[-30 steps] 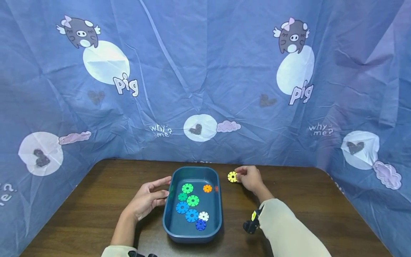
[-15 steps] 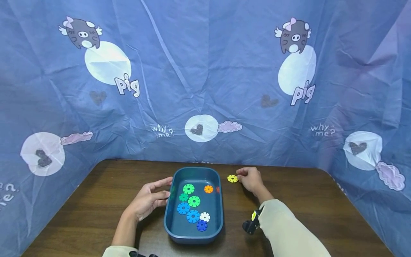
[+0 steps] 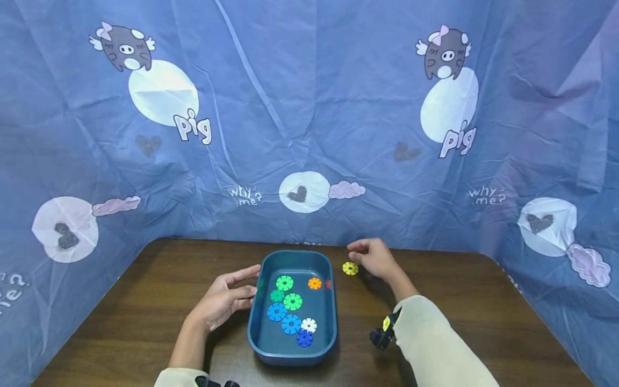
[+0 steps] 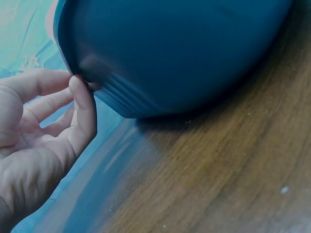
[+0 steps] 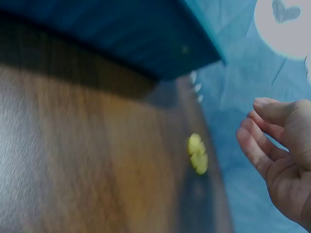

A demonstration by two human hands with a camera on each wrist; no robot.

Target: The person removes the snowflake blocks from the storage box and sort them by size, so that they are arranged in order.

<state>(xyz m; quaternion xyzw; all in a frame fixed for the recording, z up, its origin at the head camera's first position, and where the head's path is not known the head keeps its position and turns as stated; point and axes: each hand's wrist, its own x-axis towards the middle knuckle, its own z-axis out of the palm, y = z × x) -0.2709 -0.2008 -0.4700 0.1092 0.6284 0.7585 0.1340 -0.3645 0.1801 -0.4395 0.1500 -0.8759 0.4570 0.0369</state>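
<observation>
A dark blue tray (image 3: 332,322) sits mid-table holding several flat gear-shaped discs: green (image 3: 285,282), orange (image 3: 315,283), blue (image 3: 291,324), white (image 3: 308,325). My left hand (image 3: 231,294) rests against the tray's left wall with its fingers straight; in the left wrist view the left hand (image 4: 46,121) touches the tray's rim (image 4: 68,73). A yellow disc (image 3: 350,268) lies flat on the table just right of the tray. My right hand (image 3: 368,255) hovers just behind and right of it, fingers loosely curled, holding nothing. In the right wrist view the yellow disc (image 5: 198,154) lies apart from my right hand (image 5: 277,155).
The brown wooden table (image 3: 474,317) is walled by a blue printed cloth (image 3: 309,118) at the back and both sides. Bare wood lies to the left and right of the tray. A small black wrist camera (image 3: 382,334) sits on my right sleeve.
My right hand let go of the yellow disc, which now lies flat on the table, and drew up and back from it. My left hand stayed at the tray.
</observation>
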